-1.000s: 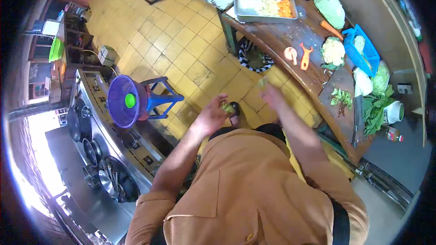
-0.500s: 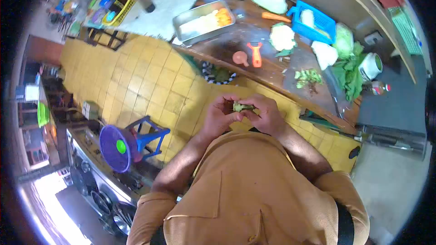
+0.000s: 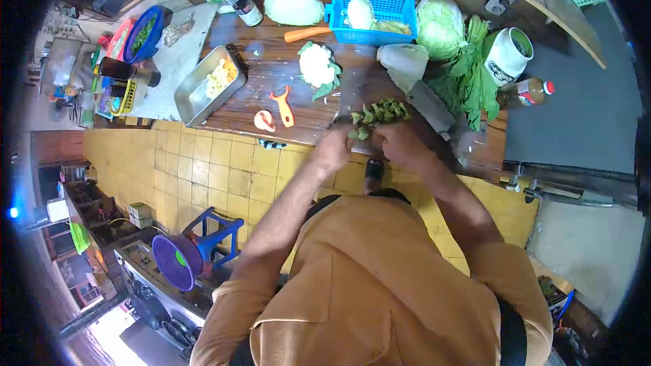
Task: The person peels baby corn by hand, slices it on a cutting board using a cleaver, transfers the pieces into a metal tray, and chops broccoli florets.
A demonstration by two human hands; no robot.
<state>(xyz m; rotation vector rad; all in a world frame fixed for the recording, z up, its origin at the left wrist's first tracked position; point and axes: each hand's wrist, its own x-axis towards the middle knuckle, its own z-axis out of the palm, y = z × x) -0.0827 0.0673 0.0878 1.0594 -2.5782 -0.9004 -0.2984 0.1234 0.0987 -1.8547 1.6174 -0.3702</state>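
My left hand [image 3: 332, 150] is at the front edge of the wooden table, its fingers bent inward. Close by on its right is my right hand [image 3: 405, 146], blurred, with fingers curled. Both look closed, but what they hold, if anything, is hidden. A small heap of cut green vegetable pieces [image 3: 381, 112] lies just beyond my fingers, with some pieces between the two hands. A wide-bladed knife [image 3: 432, 107] rests to the right of the heap. Behind the heap, to the left, sits a cauliflower [image 3: 317, 66] with green leaves.
An orange peeler [image 3: 283, 106] and a metal tray [image 3: 186, 100] with cut vegetables are to the left. Along the back are a carrot [image 3: 306, 34], a blue basket [image 3: 373, 35] and a cabbage [image 3: 439, 27]. Leafy greens [image 3: 475, 88] and a sauce bottle [image 3: 525, 92] stand right.
My hands have moved forward from over the floor to the table edge by the green pieces. The green piece they held between them is no longer clearly visible. My view has shifted toward the table.
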